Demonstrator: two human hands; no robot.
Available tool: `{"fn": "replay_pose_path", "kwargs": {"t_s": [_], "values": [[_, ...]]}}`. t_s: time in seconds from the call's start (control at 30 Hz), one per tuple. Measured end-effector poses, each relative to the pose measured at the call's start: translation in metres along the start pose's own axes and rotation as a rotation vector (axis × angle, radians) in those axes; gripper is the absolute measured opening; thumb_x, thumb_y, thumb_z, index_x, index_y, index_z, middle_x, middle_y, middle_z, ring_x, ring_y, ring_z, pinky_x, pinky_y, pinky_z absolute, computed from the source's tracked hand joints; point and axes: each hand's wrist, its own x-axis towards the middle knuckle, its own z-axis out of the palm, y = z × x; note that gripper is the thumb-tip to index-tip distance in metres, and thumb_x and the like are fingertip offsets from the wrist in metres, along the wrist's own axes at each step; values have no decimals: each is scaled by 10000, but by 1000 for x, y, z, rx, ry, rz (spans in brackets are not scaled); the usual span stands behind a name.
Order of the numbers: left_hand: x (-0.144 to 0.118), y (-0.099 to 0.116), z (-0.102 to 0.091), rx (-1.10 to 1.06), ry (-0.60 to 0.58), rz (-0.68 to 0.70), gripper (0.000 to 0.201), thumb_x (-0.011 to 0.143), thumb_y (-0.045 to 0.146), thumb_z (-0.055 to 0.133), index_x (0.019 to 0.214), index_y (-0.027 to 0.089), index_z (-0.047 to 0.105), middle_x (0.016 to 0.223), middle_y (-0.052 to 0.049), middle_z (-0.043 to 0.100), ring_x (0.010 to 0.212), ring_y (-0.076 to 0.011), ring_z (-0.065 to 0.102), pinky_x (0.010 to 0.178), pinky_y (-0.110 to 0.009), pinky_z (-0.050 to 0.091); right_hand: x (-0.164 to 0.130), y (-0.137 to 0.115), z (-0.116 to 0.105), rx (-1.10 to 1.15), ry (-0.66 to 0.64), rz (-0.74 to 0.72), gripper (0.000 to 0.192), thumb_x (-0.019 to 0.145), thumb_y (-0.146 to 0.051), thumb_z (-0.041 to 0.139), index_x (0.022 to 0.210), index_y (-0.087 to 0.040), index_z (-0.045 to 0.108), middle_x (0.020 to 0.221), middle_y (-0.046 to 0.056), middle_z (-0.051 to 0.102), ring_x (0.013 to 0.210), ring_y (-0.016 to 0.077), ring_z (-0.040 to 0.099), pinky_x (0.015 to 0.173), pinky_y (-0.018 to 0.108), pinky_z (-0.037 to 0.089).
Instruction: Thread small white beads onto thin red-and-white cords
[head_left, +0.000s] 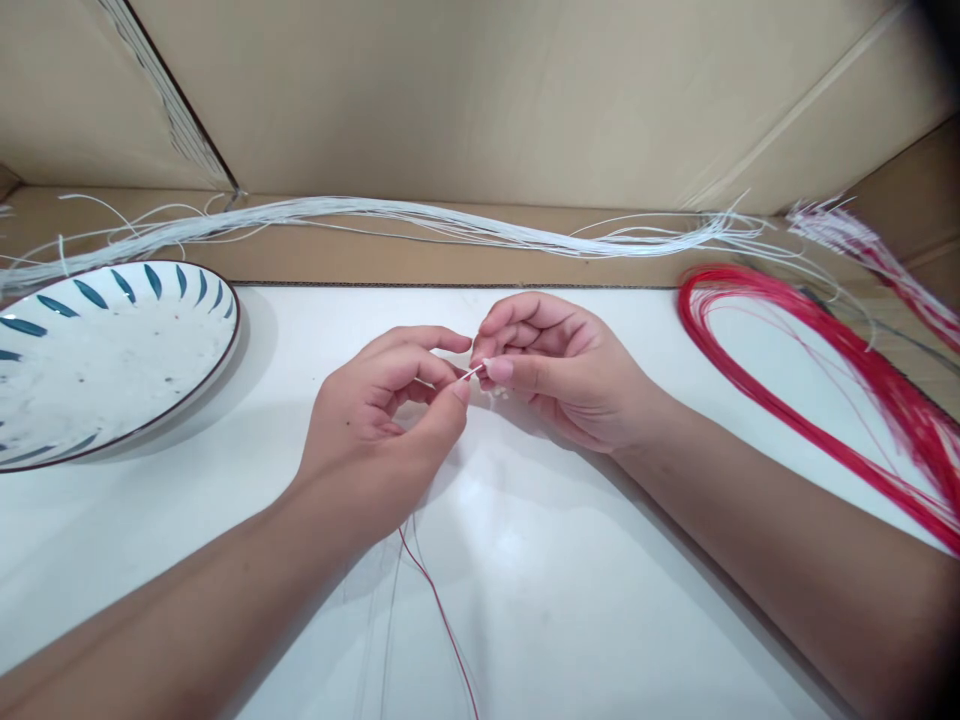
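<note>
Both thumbs and forefingers pinch one thin white wire (472,372) above the white table (570,600): left hand (382,420) clamped just behind its tip, right hand (555,365) meeting it, perhaps holding something tiny. It looks light and springy, best gripped near the end. No writing shows on the plate (112,350) or the red wire loop (825,400).

Hands meet at table (585,620) centre: left hand (382,430) just left of right hand (559,365), thin wire end (472,372) between fingertips. Plate (97,360) on table, far left. Looped wire bundle (825,400) far right. Long wire bundle (420,222) behind hands, before cardboard wall (480,90). Loose wires (442,615) trail below left hand.
</note>
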Motion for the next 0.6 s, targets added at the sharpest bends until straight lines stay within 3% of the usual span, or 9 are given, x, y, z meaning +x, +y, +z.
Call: {"fn": "replay_pose_path", "kwargs": {"t_s": [0.33, 0.5, 0.6], "values": [[1, -3, 0, 15, 3, -13, 176, 833, 233, 738, 659, 228, 707, 1113, -24, 738, 1055, -195, 697, 537, -186, 471, -3, -3, -1, -419, 3, -320, 178, 813, -87, 805, 921, -192, 711, 853, -3, 743, 801, 123, 736, 739, 241, 636], [2, -4, -1, 19, -18, -6, 186, 845, 244, 737, 661, 230, 715, 1123, -18, 734, 1066, -197, 692, 594, -201, 510, -4, -5, 0, -495, 20, -308, 165, 803, -143, 816, 920, -200, 714, 845, 7, 737, 781, 138, 717, 700, 269, 629], [3, -8, -1, -42, -19, 13, 176, 850, 224, 733, 674, 223, 716, 1140, -11, 724, 1010, -177, 700, 692, -234, 551, -1, -5, -4, -472, 114, -287, 194, 769, -165, 836, 917, -210, 720, 852, 6, 724, 773, 140, 699, 708, 279, 617]]}}
